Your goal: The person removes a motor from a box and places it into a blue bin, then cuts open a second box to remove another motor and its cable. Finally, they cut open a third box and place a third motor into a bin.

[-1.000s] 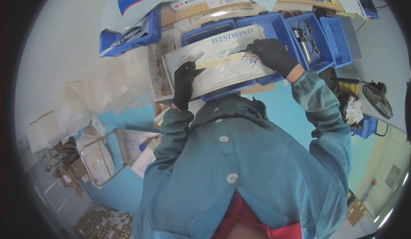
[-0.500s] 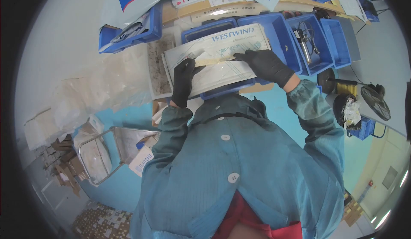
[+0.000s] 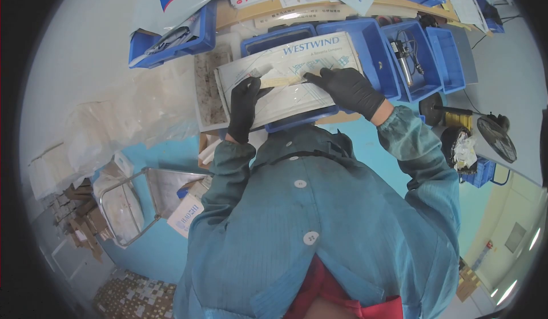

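While left hand [image 3: 244,107] touches pale strip [image 3: 281,82], blue bin [image 3: 423,91] holds metal cylinder [image 3: 406,70].

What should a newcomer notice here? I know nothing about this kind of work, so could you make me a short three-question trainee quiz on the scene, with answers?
1. Which word is printed in large blue letters on the white printed panel?
2. True or false: the right grip is ungloved.
3. Where is the silver cylindrical device?
A) On the floor
B) In a blue bin to the right of the panel
C) On top of the panel

Key:
1. WESTWIND
2. False; it wears a black glove.
3. B
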Demonstrator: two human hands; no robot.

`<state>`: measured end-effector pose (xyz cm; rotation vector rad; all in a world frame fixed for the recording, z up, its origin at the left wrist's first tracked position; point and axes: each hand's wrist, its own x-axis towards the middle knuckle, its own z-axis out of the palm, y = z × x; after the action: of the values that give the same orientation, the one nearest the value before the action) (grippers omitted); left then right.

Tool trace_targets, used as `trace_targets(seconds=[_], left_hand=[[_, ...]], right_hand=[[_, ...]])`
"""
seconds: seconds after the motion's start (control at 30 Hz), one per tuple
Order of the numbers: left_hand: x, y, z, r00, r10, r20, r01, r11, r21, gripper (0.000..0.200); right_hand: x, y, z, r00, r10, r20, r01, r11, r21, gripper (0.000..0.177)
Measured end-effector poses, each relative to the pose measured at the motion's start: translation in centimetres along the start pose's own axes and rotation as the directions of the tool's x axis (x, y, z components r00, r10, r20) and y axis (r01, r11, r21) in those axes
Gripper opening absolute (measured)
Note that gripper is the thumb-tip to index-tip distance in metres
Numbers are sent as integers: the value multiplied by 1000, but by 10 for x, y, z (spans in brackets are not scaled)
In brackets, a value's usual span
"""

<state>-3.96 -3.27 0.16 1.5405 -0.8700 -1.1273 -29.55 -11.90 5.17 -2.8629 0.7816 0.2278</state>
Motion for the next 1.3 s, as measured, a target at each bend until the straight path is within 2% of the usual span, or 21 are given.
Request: trace_targets(seconds=[0.1,0.2,0.3,0.4,0.6,0.7,0.73,0.77,0.8,0.87,0.9,1.0,1.1,1.2,1.3], left_hand=[[3,-8,-2,998,13,53,-12,1000,-11,32],[5,-13,-1,1000,-2,16,3,999,-38,29],[4,-10,0,1000,10,-2,-10,998,-58,29],[6,-14,-1,1000,17,-5,-17,1000,22,22],[5,-7,3,1000,12,18,-9,987,-163,24],[6,-12,-2,1000,15,9,-14,993,-118,28],[5,-9,-3,999,9,32,-5,995,-104,28],[5,-7,-3,999,2,55,2,996,-90,29],[3,-5,-2,998,-1,67,6,997,-83,30],[3,-2,0,998,3,56,1,997,-71,33],[1,3,1,999,5,53,-2,998,-63,34],[-3,21,9,994,-1,105,7,998,-61,37],[-2,29,25,991,95,97,-94,996,-10,36],[-2,47,44,977,171,124,-167,985,-47,38],[-5,67,61,965,140,221,-102,980,-173,31]], right_hand=[[0,0,2,1000,-7,3,7,998,-64,70],[-4,10,9,997,-21,-79,11,992,-124,68],[-13,20,4,998,-30,-53,22,990,-137,62],[-21,26,4,996,-28,-80,18,992,-127,66],[-28,33,0,996,-22,-85,6,984,-180,57],[-32,44,-1,991,8,-135,-39,973,-227,60],[-32,47,0,975,120,-187,-110,992,62,49],[-33,49,1,949,240,-204,-159,924,349,40],[-31,46,0,933,301,-199,-174,858,482,38],[-18,29,-3,878,474,71,-365,565,740,45],[-11,22,1,855,497,144,-405,470,784,47],[1,10,24,755,653,60,-510,528,679,60],[5,4,29,600,796,81,-586,369,721,49],[5,2,40,575,818,-23,-568,420,708,49],[2,8,38,597,801,45,-492,321,810,42]])
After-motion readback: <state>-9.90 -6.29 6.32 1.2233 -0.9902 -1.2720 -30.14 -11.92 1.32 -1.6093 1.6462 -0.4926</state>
